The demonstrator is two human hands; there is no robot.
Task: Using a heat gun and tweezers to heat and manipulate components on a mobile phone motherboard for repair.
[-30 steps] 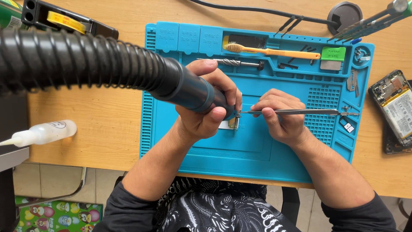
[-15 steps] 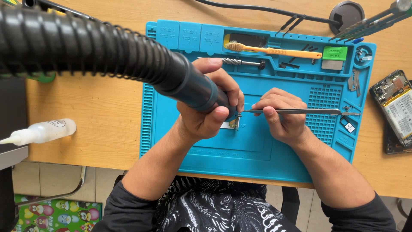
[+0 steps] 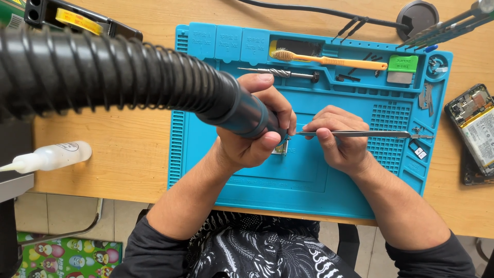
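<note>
My left hand point(image 3: 257, 131) grips the dark handle of a hot-air tool point(image 3: 242, 113) whose ribbed black hose point(image 3: 103, 72) runs off to the upper left. Its tip points down at a small metal part point(image 3: 281, 149) lying on the blue work mat point(image 3: 309, 180). My right hand point(image 3: 337, 139) pinches metal tweezers point(image 3: 355, 134), their points touching that small part beside the tool's tip. The part is mostly hidden by my left fingers.
The mat's top trays hold an orange brush point(image 3: 329, 59), a metal driver point(image 3: 278, 73), a green block point(image 3: 402, 64) and small screws. An opened phone point(image 3: 476, 123) lies at the right. A white squeeze bottle point(image 3: 49, 157) sits at the left on the wooden desk point(image 3: 128, 154).
The hose has swung slightly, lower across the upper left. Both hands stay at the small part with almost no shift.
</note>
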